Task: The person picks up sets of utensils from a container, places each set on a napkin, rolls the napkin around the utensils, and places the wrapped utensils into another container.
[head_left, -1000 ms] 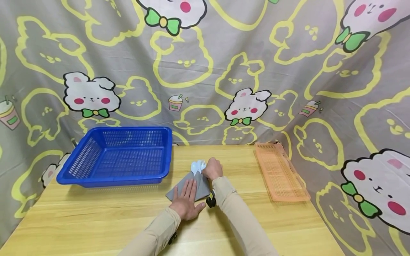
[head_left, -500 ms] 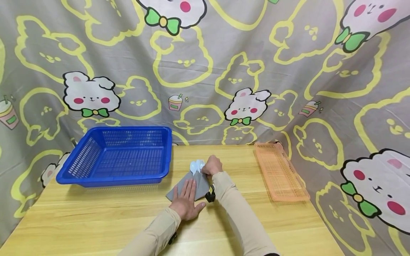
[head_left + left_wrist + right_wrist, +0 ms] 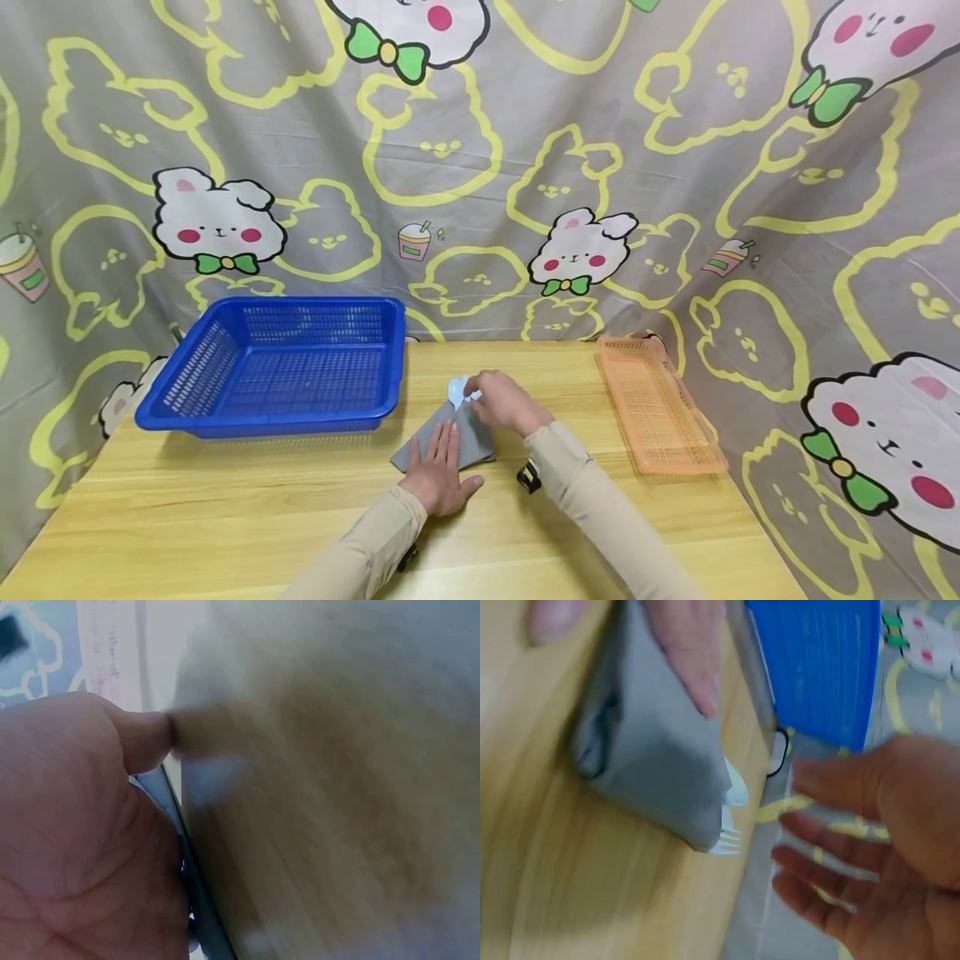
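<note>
A grey cloth napkin (image 3: 474,440), folded into a pointed shape, lies on the wooden table. Out of its far end stick the heads of a pale blue spoon (image 3: 457,391) and fork (image 3: 727,841); their handles are hidden inside the cloth. My left hand (image 3: 437,477) rests flat on the napkin with fingers straight and thumb spread. Over the fork's side of the cutlery is my right hand (image 3: 506,402). The right wrist view shows its fingers loosely bent, thumb apart, nothing between them, and a gap to the fork tines.
A blue plastic basket (image 3: 390,392) stands at the back left of the table (image 3: 225,517). On the right lies a shallow orange mesh tray (image 3: 678,464). A patterned curtain (image 3: 465,225) hangs close behind the table's far edge.
The right hand has gone from a curled grasp at the napkin's right edge by the fork to loosened fingers over the cutlery, its forearm swung right. The left hand keeps its place on the napkin.
</note>
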The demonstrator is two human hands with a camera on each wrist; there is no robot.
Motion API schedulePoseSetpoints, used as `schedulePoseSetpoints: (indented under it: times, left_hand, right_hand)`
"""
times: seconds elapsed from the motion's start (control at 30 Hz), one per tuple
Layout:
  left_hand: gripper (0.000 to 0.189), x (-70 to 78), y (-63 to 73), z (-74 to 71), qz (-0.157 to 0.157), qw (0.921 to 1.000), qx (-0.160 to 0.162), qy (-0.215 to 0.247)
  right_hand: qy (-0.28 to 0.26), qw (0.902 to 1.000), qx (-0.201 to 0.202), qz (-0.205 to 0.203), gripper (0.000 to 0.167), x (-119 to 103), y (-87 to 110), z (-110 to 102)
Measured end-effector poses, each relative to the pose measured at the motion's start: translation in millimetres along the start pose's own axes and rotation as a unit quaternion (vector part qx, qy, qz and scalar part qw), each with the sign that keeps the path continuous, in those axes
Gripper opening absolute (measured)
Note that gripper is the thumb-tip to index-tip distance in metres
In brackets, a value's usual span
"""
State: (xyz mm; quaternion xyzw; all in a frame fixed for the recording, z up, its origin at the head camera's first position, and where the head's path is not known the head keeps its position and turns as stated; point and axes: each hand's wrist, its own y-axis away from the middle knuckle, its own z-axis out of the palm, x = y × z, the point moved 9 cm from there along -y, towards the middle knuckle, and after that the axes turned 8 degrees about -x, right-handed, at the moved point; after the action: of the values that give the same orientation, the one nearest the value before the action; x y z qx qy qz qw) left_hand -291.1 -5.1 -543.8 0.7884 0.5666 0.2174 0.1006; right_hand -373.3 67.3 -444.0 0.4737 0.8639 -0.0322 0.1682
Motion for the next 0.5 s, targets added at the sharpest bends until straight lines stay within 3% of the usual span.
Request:
schedulePoseSetpoints:
  times: [0.1,0.23,0.37,0.5]
  left_hand:
    - [0.087,5.1,8.2,-9.1,0.002,1.0,0.002,0.0]
    - [0.086,8.4,14.8,-16.5,0.006,0.9999,0.014,-0.001]
    - [0.087,7.3,14.5,-17.3,0.004,0.9997,0.022,-0.004]
    - [0.087,7.0,12.9,-15.3,0.006,0.9997,0.022,0.003]
  right_hand:
    - [0.056,0.9951,-0.032,-0.075,0.023,-19,16.2,10]
    - [0.086,0.9904,-0.039,-0.101,0.023,-26,32.6,23]
    - [0.028,0.9984,-0.013,-0.048,0.017,-14,33.4,30]
    - [-0.049,0.9974,0.015,0.051,0.032,9,28.1,32]
